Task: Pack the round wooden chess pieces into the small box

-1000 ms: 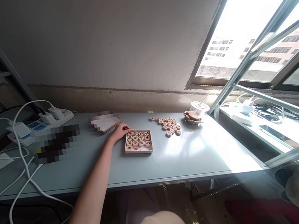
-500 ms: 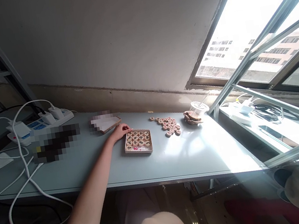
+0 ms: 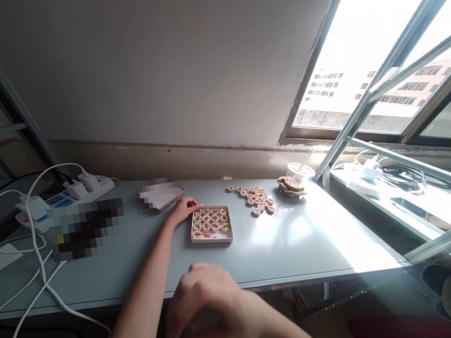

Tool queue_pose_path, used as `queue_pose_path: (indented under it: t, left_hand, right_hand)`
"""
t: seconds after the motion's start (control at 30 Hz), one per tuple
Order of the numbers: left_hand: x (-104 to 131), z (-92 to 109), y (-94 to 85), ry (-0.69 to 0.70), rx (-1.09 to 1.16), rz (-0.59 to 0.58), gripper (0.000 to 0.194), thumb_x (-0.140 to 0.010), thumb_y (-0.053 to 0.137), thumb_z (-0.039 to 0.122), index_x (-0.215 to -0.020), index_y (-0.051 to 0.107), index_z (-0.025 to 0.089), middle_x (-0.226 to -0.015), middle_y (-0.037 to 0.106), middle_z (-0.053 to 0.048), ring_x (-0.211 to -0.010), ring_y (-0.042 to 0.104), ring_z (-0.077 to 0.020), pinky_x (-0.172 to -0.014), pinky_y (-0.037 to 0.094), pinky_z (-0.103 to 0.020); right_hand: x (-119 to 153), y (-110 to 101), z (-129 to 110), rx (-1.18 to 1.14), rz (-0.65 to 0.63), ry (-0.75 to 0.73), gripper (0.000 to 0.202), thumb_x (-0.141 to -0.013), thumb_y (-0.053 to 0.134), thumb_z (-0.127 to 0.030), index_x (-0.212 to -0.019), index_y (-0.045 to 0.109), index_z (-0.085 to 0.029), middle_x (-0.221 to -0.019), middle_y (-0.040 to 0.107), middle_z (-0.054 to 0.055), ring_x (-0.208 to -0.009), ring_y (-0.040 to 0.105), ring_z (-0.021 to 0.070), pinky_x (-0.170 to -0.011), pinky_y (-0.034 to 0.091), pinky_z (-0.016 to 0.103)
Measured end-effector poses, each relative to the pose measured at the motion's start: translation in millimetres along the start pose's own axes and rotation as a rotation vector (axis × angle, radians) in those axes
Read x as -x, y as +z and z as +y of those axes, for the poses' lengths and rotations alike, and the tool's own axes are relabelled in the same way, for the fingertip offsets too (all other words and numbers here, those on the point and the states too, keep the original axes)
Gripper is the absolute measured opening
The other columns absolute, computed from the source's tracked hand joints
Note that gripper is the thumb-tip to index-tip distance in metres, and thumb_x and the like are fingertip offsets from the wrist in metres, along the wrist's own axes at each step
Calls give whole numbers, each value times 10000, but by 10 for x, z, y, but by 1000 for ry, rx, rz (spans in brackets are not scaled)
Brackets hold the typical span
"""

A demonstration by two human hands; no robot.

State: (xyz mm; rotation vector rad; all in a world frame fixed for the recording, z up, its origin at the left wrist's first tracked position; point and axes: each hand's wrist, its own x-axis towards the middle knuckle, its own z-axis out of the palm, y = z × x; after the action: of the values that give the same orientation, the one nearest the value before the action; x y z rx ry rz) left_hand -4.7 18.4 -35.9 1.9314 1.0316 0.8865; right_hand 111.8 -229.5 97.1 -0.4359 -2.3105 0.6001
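On the grey table lies a shallow square box [image 3: 213,238] with rows of round wooden pieces lettered in black and a bare strip along its near side. My left hand [image 3: 184,207] rests at the box's far left corner, its fingers pressed together on the rim. Blurred by motion, my right hand [image 3: 213,308] is in front of the table's near edge, between the box and my body; what its fingers hold, if anything, cannot be made out. To the right of the box is a loose group of round pieces [image 3: 259,199] lettered in red.
Behind my left hand lies an open box lid [image 3: 170,198]. A brown carved object [image 3: 290,187] and a clear plastic cup [image 3: 300,171] stand at the right. Power strips [image 3: 68,199] and looping white cables are at the left. A metal frame [image 3: 352,132] rises at the right.
My right hand has come into view at the bottom, where only part of an arm showed before. The view has tilted up slightly. My left hand is still at the box's corner.
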Motion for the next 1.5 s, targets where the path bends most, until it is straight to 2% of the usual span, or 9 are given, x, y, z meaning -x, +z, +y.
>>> queue_pose_path:
  t: [0.1,0.2,0.33,0.4,0.47,0.7,0.87,1.07,1.5]
  left_hand:
    - [-3,10,4,-4,13,-1,422,-645,602,560,-725,611,146,-716,628,-51,-713,578,-202,-658,444,-295]
    - [14,52,-5,-12,19,-33,414,-662,593,552,-739,616,146,-760,631,-58,-737,577,-203,-662,434,-287]
    - [43,85,-20,-17,11,-36,408,-668,588,547,-741,616,146,-758,626,-53,-744,572,-205,-666,425,-281]
    - [48,81,-18,-12,6,-24,397,-677,577,542,-727,613,150,-755,625,-49,-741,571,-203,-659,421,-277]
    - [43,68,-13,-3,9,-20,383,-679,578,530,-723,614,151,-753,624,-47,-737,572,-200,-655,421,-274]
    - [39,102,-23,-7,16,-46,340,-677,601,476,-762,635,149,-789,623,-56,-762,574,-196,-676,432,-271]
    - [53,144,-41,5,1,-47,317,-668,608,476,-729,653,168,-805,627,-50,-760,575,-192,-668,429,-263]
    - [49,140,-30,21,-13,-28,321,-666,607,482,-704,644,166,-779,627,-48,-741,574,-189,-667,436,-272]
    - [50,134,-24,26,-43,-24,318,-683,605,474,-720,638,161,-805,610,-48,-760,567,-187,-685,428,-275]
  right_hand:
    - [137,-347,577,38,247,238,234,-836,536,-399,-740,568,-188,-725,605,16,-672,539,114,-622,431,230]
    - [401,-716,1345,379,418,549,222,-865,480,-368,-805,596,-189,-807,608,38,-741,523,156,-683,417,286]
    - [554,-1029,2184,779,249,825,372,-856,481,-308,-1218,493,-222,-1193,522,94,-1082,433,246,-876,353,382]
    - [507,-1062,2417,903,114,876,440,-847,493,-299,-1278,440,-229,-1321,422,105,-1190,340,275,-909,317,410]
    - [433,-1042,2539,999,25,870,360,-862,458,-261,-1218,505,-240,-1342,406,91,-1218,307,275,-940,270,427]
    - [470,-1010,2432,973,22,801,256,-895,403,-232,-988,641,-220,-1024,596,79,-926,518,206,-819,321,340]
    - [495,-921,1956,648,102,624,243,-888,444,-376,-1001,619,-252,-988,610,38,-907,542,179,-829,343,322]
    - [300,-533,1396,480,-46,448,184,-839,532,-413,-956,620,-301,-995,632,-6,-969,523,169,-876,304,335]
    - [469,-381,1385,656,-39,470,209,-898,440,-369,-946,628,-289,-1015,623,18,-953,498,183,-837,301,343]
